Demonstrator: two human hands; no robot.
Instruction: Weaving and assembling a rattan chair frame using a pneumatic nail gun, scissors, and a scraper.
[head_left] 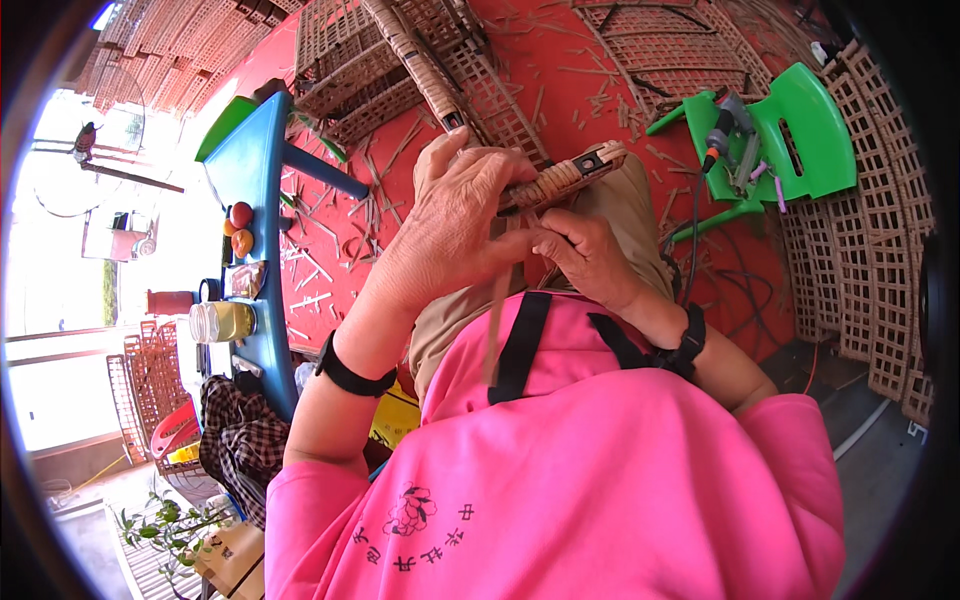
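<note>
A frame with bars wrapped in flat brown strips lies over my lap; one wrapped bar [562, 182] ends beyond my right hand, another long wrapped bar [412, 58] runs away to the far side. My left hand [455, 215] grips the frame near where these bars meet, fingers curled over it. Just below the short bar, my right hand [590, 255] is closed, thumb and fingers pinched together by my left thumb. A loose brown strip [496, 330] hangs from between the hands toward my pink shirt. The pinched end is hidden by my fingers.
A green plastic chair [805, 140] at right holds a corded power tool [718, 135]. Left stands a blue table [250, 150] with fruit [241, 215] and a glass jar [222, 322]. Woven lattice panels [860, 220] line the right; strip scraps litter the red floor [400, 165].
</note>
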